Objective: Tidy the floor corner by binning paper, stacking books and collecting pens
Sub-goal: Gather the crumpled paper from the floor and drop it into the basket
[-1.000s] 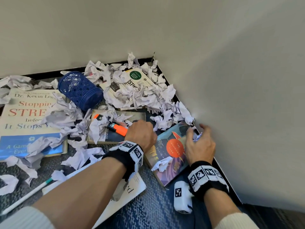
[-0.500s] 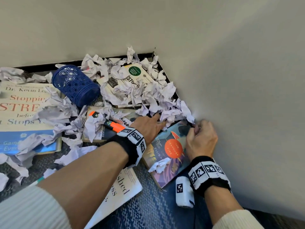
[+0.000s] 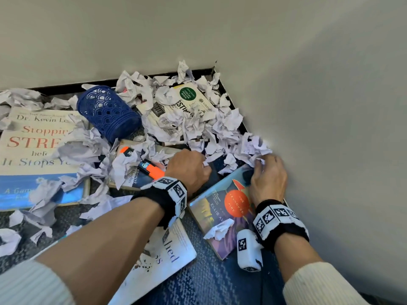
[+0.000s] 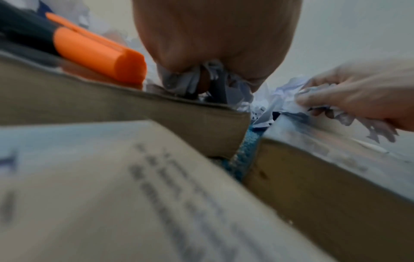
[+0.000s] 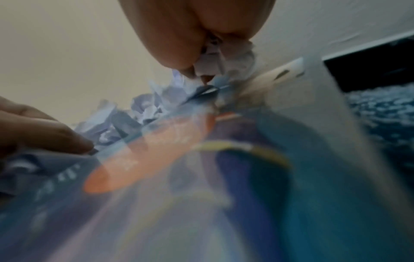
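Note:
Crumpled white paper [image 3: 198,128] is heaped in the floor corner over several books. My left hand [image 3: 189,170] is curled around a wad of crumpled paper [image 4: 192,79] between two books. My right hand [image 3: 267,172] grips another wad of paper [image 5: 224,58] by the wall, above the colourful book with an orange disc [image 3: 229,208]. An orange highlighter [image 3: 152,169] lies on a book [image 3: 134,177] just left of my left hand. A blue lattice pen cup [image 3: 105,113] lies tipped over at the back left.
A large stress book [image 3: 33,155] lies at the left under paper scraps. A white book [image 3: 167,258] sits beneath my left forearm. Walls [image 3: 330,106] close the corner at the back and right. A small paper scrap [image 3: 219,231] rests on the colourful book. Blue carpet [image 3: 209,282] shows in front.
Both hands have closed on paper: the left fingers, stretched out half a second ago, are now curled, and the right hand has gathered a wad by the wall.

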Motion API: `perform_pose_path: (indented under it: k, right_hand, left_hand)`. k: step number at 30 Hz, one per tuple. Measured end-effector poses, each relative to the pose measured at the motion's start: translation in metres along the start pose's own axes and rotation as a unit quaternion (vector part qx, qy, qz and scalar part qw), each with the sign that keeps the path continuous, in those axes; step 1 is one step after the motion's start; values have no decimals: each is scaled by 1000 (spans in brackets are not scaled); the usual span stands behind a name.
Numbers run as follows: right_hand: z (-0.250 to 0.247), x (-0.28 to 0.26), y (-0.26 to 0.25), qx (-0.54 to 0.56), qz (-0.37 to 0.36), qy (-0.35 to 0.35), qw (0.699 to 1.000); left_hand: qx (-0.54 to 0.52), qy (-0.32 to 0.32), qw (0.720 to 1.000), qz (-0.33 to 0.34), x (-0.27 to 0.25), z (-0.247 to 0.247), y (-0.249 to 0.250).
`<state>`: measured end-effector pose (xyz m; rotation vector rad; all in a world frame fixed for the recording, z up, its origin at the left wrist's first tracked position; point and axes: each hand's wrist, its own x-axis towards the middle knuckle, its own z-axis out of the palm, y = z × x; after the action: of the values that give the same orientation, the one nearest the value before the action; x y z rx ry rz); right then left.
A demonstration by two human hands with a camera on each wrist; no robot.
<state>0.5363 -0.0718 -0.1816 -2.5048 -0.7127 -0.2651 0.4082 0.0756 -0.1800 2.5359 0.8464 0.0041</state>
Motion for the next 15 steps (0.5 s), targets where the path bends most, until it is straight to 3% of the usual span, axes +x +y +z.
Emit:
perform_pose_path:
  k: [3,5,7,11,13,15]
  right_hand:
    - [-6,-2,-10,31,-21,58,998]
    - [-7,-5,-20,41,-52,44,997]
    - [0,-8,-30,46,-86,-19,995]
    - [16,-12,-44,-22,-107,-236,966]
    - [19,-13,-50,-98,-125,-277,948]
    - [20,-15,-56,-126,-128,-265,948]
  left_hand:
    - [-35,14,999,-10,0,-3,3]
    - [-49,31,998,-19,-1,-3,6]
    - [-8,35,999,-19,2,1,8]
    - [117,-11,993,31,13,0,11]
    - [140,-15,989,48,13,-1,10]
    - [144,-12,988,61,10,1,8]
